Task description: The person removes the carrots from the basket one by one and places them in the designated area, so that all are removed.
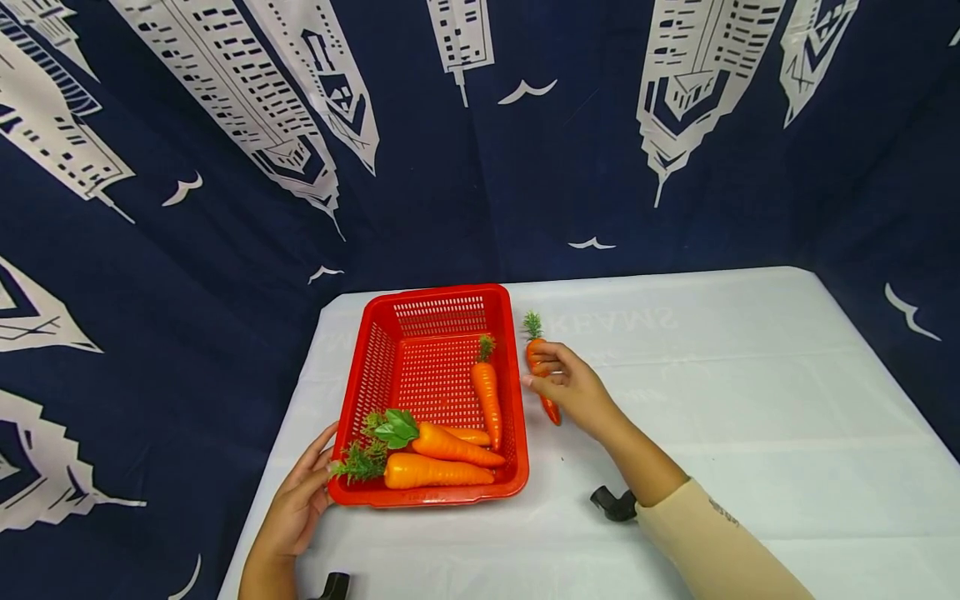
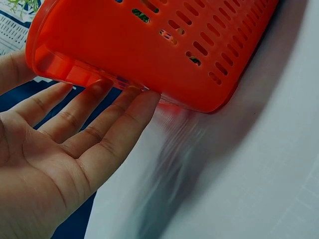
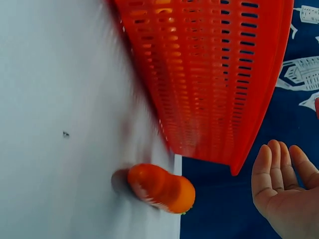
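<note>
A red plastic basket [image 1: 371, 358] with slotted walls stands on the white-covered table. My left hand [image 1: 296, 504] holds its near left corner; in the left wrist view the fingers [image 2: 94, 132] reach beneath the rim and the thumb lies at its edge. Several orange carrots with green tops are inside, among them a front carrot [image 1: 438, 472], a leafy-topped carrot [image 1: 457, 446] and one along the right wall [image 1: 487, 396]. Outside, right of the basket, lies another carrot [image 1: 551, 410]. My right hand [image 1: 573, 387] hovers over it, and the right wrist view shows those fingers [image 3: 274, 169] extended, apart from the carrot.
Dark blue cloth [image 1: 480, 192] printed with white buildings and birds hangs behind and left of the table [image 1: 750, 400]. A black object [image 1: 615, 504] shows at the right wrist, and another black piece [image 1: 335, 586] is near the left wrist. A beige sleeve [image 1: 712, 542] covers the right forearm.
</note>
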{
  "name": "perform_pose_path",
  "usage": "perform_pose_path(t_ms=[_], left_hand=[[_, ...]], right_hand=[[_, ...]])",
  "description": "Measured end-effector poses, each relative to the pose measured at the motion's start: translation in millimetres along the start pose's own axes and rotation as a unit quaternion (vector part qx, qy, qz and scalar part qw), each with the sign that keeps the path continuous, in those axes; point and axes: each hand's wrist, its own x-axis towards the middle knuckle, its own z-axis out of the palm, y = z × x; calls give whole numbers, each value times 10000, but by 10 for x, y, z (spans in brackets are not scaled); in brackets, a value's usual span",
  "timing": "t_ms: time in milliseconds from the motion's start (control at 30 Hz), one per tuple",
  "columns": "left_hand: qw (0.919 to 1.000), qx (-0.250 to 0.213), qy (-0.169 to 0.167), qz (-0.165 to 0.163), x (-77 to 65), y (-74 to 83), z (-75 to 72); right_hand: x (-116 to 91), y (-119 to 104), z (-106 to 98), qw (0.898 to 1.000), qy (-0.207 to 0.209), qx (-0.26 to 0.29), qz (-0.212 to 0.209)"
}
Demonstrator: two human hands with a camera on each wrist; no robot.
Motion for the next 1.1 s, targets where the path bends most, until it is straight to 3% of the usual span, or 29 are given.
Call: perform_pose_path(t_ms=[333, 733, 1100], left_hand=[[10000, -72, -22, -9, 0, 6, -1], [9999, -107, -81, 54, -5, 8, 3], [9999, -73, -89, 66, -2, 1, -7]], right_hand=[[-89, -100, 72, 9979, -474, 424, -99], [-144, -178, 191, 9956, -791, 101, -491], [-172, -262, 293, 9888, -1290, 210, -714]])
